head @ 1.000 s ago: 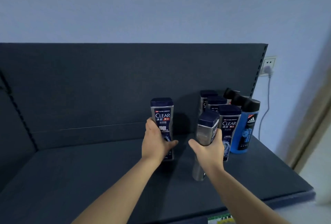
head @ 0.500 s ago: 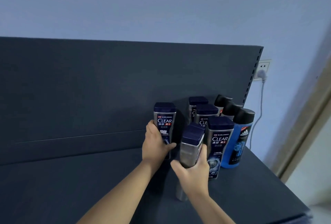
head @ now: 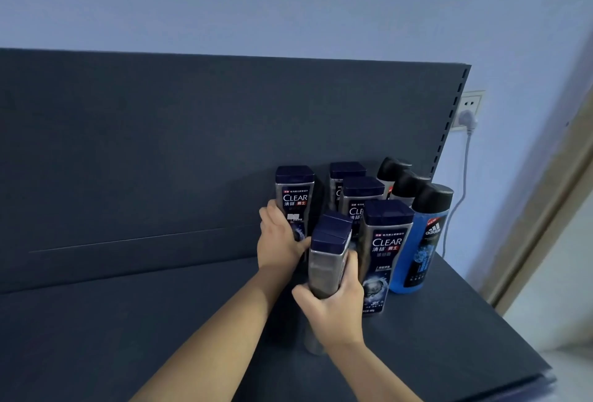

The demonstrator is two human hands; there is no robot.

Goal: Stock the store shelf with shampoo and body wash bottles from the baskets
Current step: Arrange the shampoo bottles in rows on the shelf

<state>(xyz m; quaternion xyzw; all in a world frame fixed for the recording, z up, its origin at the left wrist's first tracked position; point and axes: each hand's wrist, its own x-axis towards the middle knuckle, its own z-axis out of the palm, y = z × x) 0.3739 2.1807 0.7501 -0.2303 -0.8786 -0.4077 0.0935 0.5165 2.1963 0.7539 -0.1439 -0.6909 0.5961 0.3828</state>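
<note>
While both hands are busy, the shelf [head: 128, 321] is only partly stocked. Three CLEAR bottles [head: 383, 250] stand in a row running near to far, with three black-capped body wash bottles [head: 423, 241] just right of them. The left hand [head: 279, 241] wraps an upright CLEAR bottle [head: 294, 196] at the far back panel [head: 160, 144]. The right hand [head: 333, 308] is clamped on a tilted grey bottle [head: 327, 257] — apparently starting a new row left of the others. No baskets are in view, so what remains is unknown. Open deck stretches left; the near edge and right end lie close.
</note>
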